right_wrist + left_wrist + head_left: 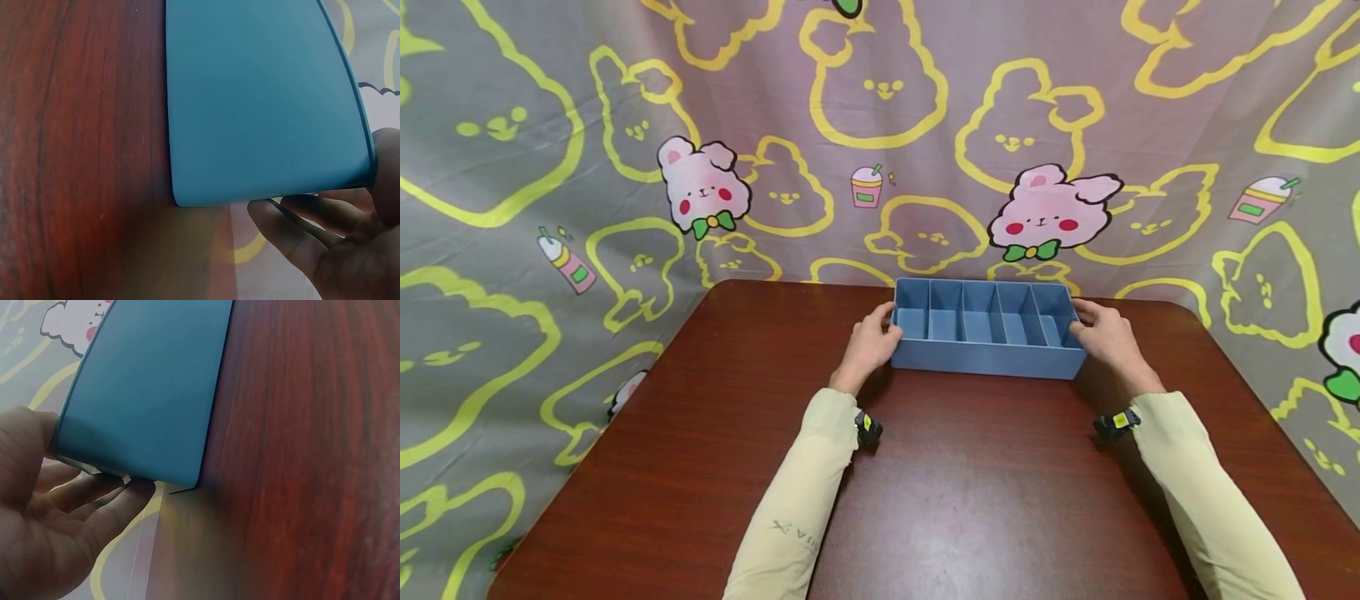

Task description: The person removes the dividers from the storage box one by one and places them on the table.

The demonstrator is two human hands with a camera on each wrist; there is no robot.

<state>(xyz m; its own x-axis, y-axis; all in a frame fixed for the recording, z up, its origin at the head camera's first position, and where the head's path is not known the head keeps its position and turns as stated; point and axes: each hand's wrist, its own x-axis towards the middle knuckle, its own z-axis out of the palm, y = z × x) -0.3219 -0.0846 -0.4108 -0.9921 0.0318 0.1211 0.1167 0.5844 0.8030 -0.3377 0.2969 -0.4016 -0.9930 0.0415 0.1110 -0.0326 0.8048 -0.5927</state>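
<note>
A long blue divider box (988, 358) with several compartments in a row stands near the far edge of the table. At its left end my left hand (872, 339) holds the wall, thumb at the top rim and fingers along the outer side. My right hand (1108, 335) grips the opposite end in the same way, its thumb over the rim. The left wrist view shows the front wall of the box (150, 394) with the fingers (119, 515) against its end. In the right wrist view, fingers (287, 234) touch the other end. No contents show in the compartments.
The brown wooden table (700, 458) has rounded far corners. Behind it and on both sides hangs a patterned curtain (917, 100), close to the table's far edge. A small black device (868, 427) is strapped to each wrist.
</note>
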